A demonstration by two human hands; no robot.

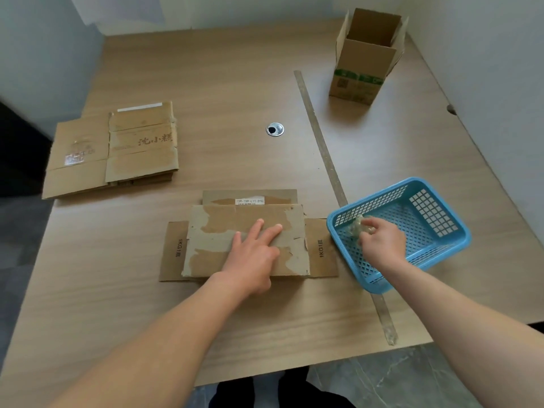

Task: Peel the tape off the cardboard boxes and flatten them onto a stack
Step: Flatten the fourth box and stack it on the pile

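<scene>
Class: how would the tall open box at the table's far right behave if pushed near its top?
The upright box looks empty, so probably light and easy to slide. Taller than its base is wide, it may tip under a high push. Its raised flaps would likely bend.

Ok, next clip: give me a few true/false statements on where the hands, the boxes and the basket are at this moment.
1. The left hand lies flat, fingers straight, on the flattened box in front of the person. True.
2. The right hand pinches a wad of tape over the blue basket. True.
3. The blue basket sits to the left of the flattened box. False: it sits to its right, close beside it.
4. The upright box at the far right is sealed shut. False: its top flaps stand open.
5. A stack of flattened boxes lies on the table at the left, apart from both hands. True.
</scene>
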